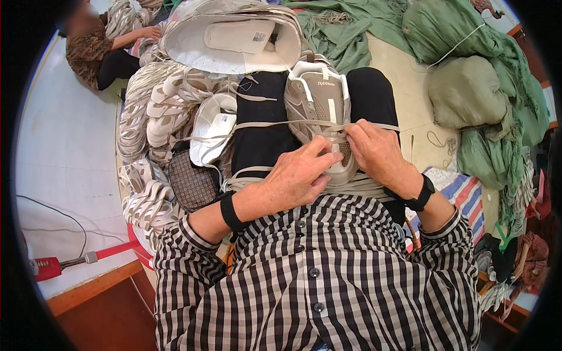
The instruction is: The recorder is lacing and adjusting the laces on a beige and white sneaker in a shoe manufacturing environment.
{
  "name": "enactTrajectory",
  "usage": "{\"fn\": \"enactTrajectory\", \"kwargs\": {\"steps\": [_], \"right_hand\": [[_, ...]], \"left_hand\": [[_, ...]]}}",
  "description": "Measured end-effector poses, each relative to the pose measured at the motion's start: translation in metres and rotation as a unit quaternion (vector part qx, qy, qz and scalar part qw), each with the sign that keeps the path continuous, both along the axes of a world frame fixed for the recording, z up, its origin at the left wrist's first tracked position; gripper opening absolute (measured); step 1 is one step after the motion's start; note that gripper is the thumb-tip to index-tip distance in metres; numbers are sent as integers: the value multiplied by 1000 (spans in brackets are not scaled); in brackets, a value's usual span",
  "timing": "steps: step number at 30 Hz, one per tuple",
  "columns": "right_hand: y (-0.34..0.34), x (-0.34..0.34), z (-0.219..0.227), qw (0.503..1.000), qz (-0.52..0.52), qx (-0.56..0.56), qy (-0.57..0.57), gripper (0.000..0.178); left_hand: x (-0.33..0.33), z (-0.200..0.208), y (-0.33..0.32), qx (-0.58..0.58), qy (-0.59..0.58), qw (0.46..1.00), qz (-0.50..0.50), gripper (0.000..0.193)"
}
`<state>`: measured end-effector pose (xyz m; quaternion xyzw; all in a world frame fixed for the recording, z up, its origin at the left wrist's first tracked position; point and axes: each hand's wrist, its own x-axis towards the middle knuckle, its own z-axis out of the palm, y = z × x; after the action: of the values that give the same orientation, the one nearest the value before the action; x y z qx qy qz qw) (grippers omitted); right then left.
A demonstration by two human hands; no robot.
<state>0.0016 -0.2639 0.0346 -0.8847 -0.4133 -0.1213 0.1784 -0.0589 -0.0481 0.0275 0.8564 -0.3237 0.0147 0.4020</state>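
Observation:
A taupe sneaker [319, 93] lies on my lap between my thighs, its toe toward me and its white-edged collar away from me. A flat beige shoelace [269, 124] runs across its front and over both thighs. My right hand [377, 149] pinches the lace beside the eyelets, with thumb and fingers closed. My left hand [300, 175] rests against the toe, fingers bent over it and thumb at the near left side. What lies under its fingertips is partly hidden. More loose lace is bunched below the toe, against my shirt.
Piles of beige sneakers [175, 102] stand at my left, with a white-lined shoe [213, 131] and a patterned brown pouch [193, 180]. A large white-lined shoe piece [234, 41] lies ahead. Another person [96, 50] sits at the far left. Green sacks [468, 90] fill the right.

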Motion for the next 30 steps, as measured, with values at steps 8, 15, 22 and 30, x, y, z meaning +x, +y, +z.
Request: {"fn": "enactTrajectory", "kwargs": {"steps": [8,15,22,30], "right_hand": [[3,0,8,990,19,-31,-133,25],[-12,-6,6,993,-61,80,60,26],[-7,1,14,978,-52,85,181,26],[6,7,18,999,1,-43,17,15]], "left_hand": [[3,2,-4,1,-20,1000,-1,41],[3,7,5,-23,45,999,-7,39],[23,18,35,37,-131,979,149,36],[37,2,50,144,-103,978,108,35]]}}
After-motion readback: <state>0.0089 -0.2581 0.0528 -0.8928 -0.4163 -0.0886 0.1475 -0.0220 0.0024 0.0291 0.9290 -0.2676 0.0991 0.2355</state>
